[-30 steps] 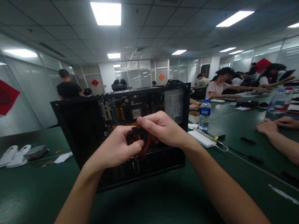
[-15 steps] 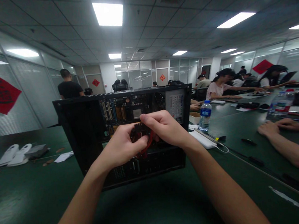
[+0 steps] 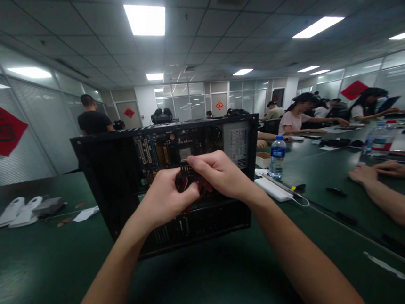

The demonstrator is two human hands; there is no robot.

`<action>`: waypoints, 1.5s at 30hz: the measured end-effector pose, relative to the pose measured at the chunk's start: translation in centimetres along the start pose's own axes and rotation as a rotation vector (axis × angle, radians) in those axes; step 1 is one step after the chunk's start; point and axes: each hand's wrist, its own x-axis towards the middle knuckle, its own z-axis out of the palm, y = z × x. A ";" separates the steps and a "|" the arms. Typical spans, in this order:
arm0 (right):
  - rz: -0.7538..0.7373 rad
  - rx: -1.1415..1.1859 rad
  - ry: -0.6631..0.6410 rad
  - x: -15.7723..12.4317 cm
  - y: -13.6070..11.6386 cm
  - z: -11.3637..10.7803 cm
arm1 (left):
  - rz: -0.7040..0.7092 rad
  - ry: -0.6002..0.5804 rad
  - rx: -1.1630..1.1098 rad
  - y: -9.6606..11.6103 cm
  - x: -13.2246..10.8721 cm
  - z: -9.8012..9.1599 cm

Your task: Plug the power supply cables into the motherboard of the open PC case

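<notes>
A black computer case (image 3: pixel 98 154) stands on the table with its side open towards me. Inside it show a motherboard (image 3: pixel 197 138) with several slots and, at the right, a silver power supply (image 3: pixel 236 142). In front of the opening, my left hand (image 3: pixel 167 193) is closed, pinching a bundle of red and black cables (image 3: pixel 183 184) between thumb and fingers. My right hand (image 3: pixel 224 176) is closed on the same bundle, its thumb beside a small dark connector (image 3: pixel 185 171). The fingers hide most of the cables.
A water bottle (image 3: pixel 277 157), a small cardboard box (image 3: pixel 262 159) and a white power bank-like block (image 3: pixel 274 189) with a cable stand right of the case. Further right rest another person's hands (image 3: pixel 363 173). White slippers (image 3: pixel 18 212) and a grey block (image 3: pixel 48 206) lie at the left.
My hands stay at the case. The red cables below my fingers show less now, and the dark connector between my hands shows a little more. The view has shifted slightly.
</notes>
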 end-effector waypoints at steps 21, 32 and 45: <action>-0.058 -0.070 -0.009 0.3 0.8 -0.4 | -0.031 -0.045 -0.030 -0.1 0.1 0.2; 0.134 0.105 -0.104 -0.1 1.0 -0.8 | -0.028 -0.089 -0.115 -0.2 0.1 0.2; 0.153 0.126 -0.178 -0.3 0.6 -1.7 | -0.021 -0.091 -0.184 -0.2 0.2 0.0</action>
